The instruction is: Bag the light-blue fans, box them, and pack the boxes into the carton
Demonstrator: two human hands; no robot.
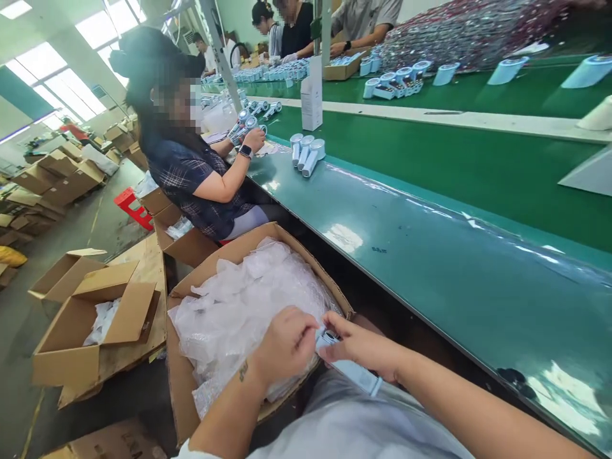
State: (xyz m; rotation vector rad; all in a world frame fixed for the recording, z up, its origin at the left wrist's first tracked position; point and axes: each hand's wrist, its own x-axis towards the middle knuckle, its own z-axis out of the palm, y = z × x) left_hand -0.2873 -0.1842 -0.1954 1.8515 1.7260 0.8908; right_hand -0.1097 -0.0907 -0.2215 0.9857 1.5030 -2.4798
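Observation:
My left hand (285,345) is closed in a pinch on the top end of a small light-blue hand-held device (348,368) in front of my lap. My right hand (363,347) grips the same device from the right, fingers curled over it. Both hands hover at the near right corner of an open cardboard box (184,382) full of clear plastic bags (243,306). The device's handle points down and right across my light clothing.
A green conveyor table (454,280) runs along my right, with three light-blue devices (306,153) lying on it further up. A seated person (191,166) works beside it ahead. Open cardboard boxes (90,319) stand on the floor at left. More people and devices are at the far end.

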